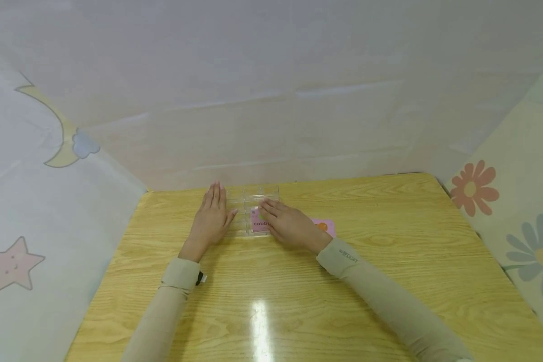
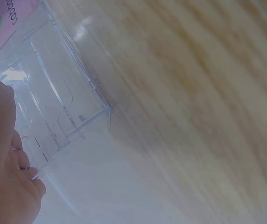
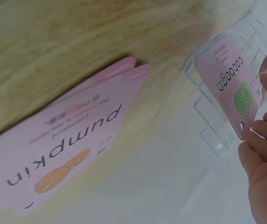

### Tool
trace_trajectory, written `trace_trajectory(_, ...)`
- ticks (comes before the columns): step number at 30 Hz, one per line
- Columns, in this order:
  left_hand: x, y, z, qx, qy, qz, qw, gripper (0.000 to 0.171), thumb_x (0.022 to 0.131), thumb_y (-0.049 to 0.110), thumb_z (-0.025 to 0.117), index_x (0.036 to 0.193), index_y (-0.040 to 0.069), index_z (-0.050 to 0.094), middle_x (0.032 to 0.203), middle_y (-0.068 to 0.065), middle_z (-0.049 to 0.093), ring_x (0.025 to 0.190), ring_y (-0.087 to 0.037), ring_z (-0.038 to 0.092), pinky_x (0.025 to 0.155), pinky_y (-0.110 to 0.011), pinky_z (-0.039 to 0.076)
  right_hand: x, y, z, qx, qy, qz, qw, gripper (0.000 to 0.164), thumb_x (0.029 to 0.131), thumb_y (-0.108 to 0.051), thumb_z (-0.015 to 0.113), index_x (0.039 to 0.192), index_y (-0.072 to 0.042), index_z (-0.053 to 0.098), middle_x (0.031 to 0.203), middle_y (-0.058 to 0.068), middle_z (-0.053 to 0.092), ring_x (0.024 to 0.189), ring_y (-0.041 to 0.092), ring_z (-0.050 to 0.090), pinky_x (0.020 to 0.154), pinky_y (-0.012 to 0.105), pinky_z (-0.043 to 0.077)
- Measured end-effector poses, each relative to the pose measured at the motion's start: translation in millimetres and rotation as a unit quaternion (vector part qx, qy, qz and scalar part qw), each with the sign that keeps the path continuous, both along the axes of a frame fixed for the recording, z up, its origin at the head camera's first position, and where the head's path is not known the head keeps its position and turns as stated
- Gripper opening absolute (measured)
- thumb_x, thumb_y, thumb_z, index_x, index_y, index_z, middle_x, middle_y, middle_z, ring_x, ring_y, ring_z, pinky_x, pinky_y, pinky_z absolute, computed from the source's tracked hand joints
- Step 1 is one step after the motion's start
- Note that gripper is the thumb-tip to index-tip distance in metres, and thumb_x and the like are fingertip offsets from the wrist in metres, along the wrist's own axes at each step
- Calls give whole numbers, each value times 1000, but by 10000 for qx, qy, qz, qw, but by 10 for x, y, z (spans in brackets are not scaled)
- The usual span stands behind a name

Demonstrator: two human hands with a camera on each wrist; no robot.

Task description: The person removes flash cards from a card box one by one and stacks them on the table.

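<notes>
The left hand [image 1: 210, 219] lies with its fingers straight and close together along the left side of a clear plastic box [image 2: 54, 88], thumb spread toward the right. The right hand [image 1: 294, 227] has its fingers extended, only slightly bent, their tips at the edge of a pink card [image 3: 229, 86] in the box's right part. That card reads "cabbage" beside a green cabbage picture; its smaller print is too blurred to read. To the right of the box, partly hidden by the right wrist from above, a second pink card [image 3: 73, 140] on the wooden surface [image 1: 298, 306] reads "pumpkin", with orange pumpkins and a smaller line in red. Dark lettering on the right cuff [image 1: 339, 257] is illegible.
</notes>
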State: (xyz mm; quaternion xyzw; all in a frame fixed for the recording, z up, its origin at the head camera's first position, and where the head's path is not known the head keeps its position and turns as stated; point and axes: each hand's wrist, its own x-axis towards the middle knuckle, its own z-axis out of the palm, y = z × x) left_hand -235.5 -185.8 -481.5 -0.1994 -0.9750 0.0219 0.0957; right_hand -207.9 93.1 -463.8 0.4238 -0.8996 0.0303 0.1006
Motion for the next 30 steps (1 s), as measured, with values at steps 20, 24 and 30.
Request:
trace_trajectory(20,-5,6,21,-53,9,-31,10000,79,114,47,35,162,-14,18,172,-34,12,163,-45,17,135,-52,18,-103,6,-98,-134,312,-5,9994,48,108,-21,58,152,-1,54,158,16,55,149,29,52,123,40,45)
trace_trajectory(24,-4,16,23,-31,-17,-5,10000,80,114,47,36,162,-14,17,172,-34,14,163,-45,17,135,-53,19,-109,3,-100,-75,338,-40,9994,47,109,-20,57,151,0,54,158,16,55,149,29,53,123,40,45)
trace_trajectory(30,-3,23,22,4,-28,-1,10000,80,114,46,37,162,-15,16,172,-34,13,162,-47,18,135,-54,20,-130,-5,-120,10,374,-26,9993,46,109,-21,55,151,0,55,158,15,55,149,29,53,123,40,44)
